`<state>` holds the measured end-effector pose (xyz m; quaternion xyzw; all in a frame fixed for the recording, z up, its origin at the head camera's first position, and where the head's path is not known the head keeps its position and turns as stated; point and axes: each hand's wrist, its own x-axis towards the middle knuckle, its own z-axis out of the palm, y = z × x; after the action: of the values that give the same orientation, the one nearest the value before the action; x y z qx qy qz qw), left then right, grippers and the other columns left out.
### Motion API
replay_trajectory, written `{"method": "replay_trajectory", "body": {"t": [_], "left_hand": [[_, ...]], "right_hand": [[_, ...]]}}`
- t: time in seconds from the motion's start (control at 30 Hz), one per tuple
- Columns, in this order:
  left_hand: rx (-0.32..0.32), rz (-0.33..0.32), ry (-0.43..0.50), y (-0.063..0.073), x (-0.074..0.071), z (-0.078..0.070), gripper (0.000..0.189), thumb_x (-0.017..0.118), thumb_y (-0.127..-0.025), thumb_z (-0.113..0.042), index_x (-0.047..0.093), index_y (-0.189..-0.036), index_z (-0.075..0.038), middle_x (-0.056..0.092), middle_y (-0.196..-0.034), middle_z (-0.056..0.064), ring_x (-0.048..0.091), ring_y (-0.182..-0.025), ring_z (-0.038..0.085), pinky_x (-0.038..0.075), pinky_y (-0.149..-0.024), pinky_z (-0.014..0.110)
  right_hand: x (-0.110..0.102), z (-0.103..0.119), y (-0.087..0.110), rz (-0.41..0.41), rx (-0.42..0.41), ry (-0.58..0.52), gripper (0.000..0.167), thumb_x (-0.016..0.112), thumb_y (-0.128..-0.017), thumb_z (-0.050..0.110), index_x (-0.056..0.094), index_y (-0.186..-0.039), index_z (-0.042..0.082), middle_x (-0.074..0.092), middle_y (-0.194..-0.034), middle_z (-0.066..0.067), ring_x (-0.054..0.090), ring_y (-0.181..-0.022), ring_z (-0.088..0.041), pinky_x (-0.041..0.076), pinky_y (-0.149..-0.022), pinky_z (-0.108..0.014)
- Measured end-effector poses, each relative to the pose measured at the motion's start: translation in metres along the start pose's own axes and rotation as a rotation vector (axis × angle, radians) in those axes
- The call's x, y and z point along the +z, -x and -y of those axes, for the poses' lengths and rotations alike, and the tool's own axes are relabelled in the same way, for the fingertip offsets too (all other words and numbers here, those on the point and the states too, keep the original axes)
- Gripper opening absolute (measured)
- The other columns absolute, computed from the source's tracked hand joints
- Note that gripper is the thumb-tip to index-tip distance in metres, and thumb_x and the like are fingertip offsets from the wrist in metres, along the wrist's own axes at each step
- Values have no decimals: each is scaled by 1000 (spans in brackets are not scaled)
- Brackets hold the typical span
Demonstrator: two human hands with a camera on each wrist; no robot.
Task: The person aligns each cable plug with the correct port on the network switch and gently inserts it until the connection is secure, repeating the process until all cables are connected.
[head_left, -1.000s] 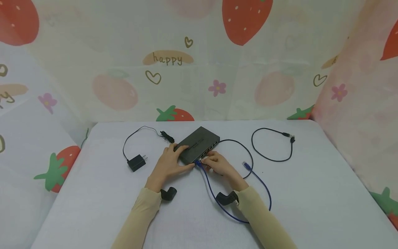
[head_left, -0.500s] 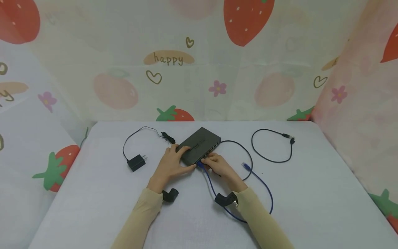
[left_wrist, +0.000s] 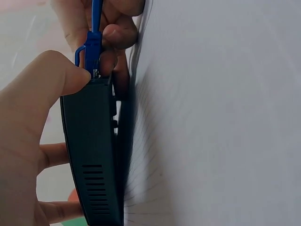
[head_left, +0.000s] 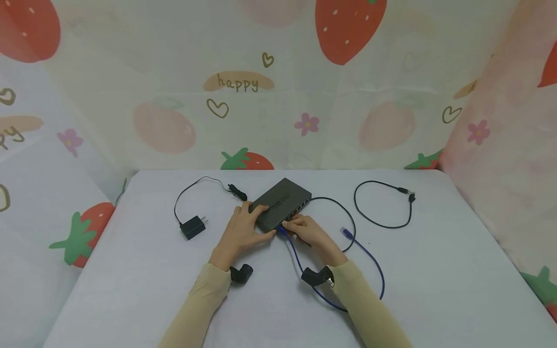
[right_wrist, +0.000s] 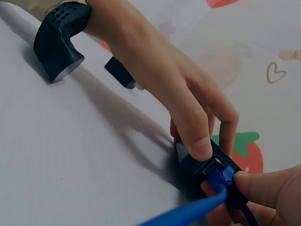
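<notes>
A black network switch (head_left: pixel 283 205) lies slantwise on the table, its row of ports facing the near right. My left hand (head_left: pixel 241 229) grips its left end, thumb at the near corner and fingers over the far side. A blue Ethernet plug (left_wrist: pixel 92 47) sits at the port nearest that corner; how deep it is in cannot be told. My right hand (head_left: pixel 308 232) pinches this plug, with the thumb against its side in the right wrist view. The left thumb is close beside the plug (right_wrist: pixel 219 176). The blue cable (head_left: pixel 300 263) loops under my right forearm to a free plug (head_left: pixel 346 233).
A black cable (head_left: pixel 344 208) curves from the switch's right end to behind my right wrist. Further right lies another looped black cable (head_left: pixel 383 226). To the left is a black power adapter (head_left: pixel 193 227) with its thin cord. The white table (head_left: pixel 435 280) meets a printed backdrop.
My hands stay at the switch and the blue plug with almost no movement. The blue cable near my right wrist has shifted slightly right, partly behind the wrist camera.
</notes>
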<state>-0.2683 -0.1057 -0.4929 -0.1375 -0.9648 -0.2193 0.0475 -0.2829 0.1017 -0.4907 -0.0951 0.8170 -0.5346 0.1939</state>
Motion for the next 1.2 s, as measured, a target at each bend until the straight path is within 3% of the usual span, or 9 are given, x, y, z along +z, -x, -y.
{"method": "replay_trajectory", "body": {"t": [0.2,0.43,0.57,0.67,0.77,0.9,0.97,1.03,1.2], "left_hand": [[-24,15,14,-1,-2,-3,67,65,-73,-58,50,-130,-26,38,-133,18,44,-111,36,45,-87,49],[-24,17,30,-2,-4,-1,69,66,-72,-60,49,-131,-27,39,-131,18,45,-111,36,45,-86,49],[-38,33,32,-3,-4,-1,71,65,-72,-62,48,-132,-28,38,-132,18,44,-111,35,45,-86,49],[-47,39,27,-3,-4,0,71,65,-71,-62,48,-132,-29,38,-132,17,44,-110,34,45,-86,49],[-47,40,26,-3,-4,-1,71,65,-71,-63,48,-131,-29,39,-132,17,44,-110,34,45,-85,48],[-44,43,32,-2,-4,-2,70,65,-71,-62,48,-131,-29,38,-133,17,44,-110,34,45,-85,49],[-40,45,34,-2,-5,-2,71,65,-71,-62,48,-131,-29,38,-133,18,44,-111,34,45,-85,49],[-43,50,36,-2,-5,-3,71,65,-72,-62,48,-132,-29,38,-134,18,44,-112,34,44,-86,49],[-53,50,39,-1,-6,-2,71,65,-72,-62,47,-132,-29,37,-135,17,43,-113,34,43,-88,49]], "right_hand": [[-2,2,0,6,-2,94,39,54,-94,26,65,-70,-2,55,-105,-13,45,-75,-17,39,-55,-24],[-9,-1,-2,59,-18,90,45,48,-97,34,66,-75,0,56,-98,-8,48,-76,-15,43,-60,-25],[-21,-6,0,96,-41,74,43,44,-98,32,67,-99,-3,62,-104,-15,56,-77,-15,45,-62,-26],[-34,-6,6,46,-33,89,37,46,-98,29,64,-113,0,64,-108,-16,63,-77,-18,48,-62,-27],[-48,-8,11,-60,-68,181,32,49,-97,25,65,-112,2,66,-104,-14,65,-73,-19,48,-61,-28],[-66,-11,17,-217,-117,328,29,53,-95,25,66,-109,3,67,-100,-13,65,-79,-21,50,-68,-32],[-72,-9,20,-243,-121,365,27,54,-94,26,68,-105,5,68,-97,-11,64,-82,-22,49,-72,-35],[-74,-6,22,-209,-138,379,26,56,-93,27,70,-101,6,69,-94,-9,63,-81,-20,48,-72,-34],[-58,2,19,17,-196,399,30,57,-92,32,73,-91,7,70,-83,-4,61,-70,-13,48,-68,-28]]}}
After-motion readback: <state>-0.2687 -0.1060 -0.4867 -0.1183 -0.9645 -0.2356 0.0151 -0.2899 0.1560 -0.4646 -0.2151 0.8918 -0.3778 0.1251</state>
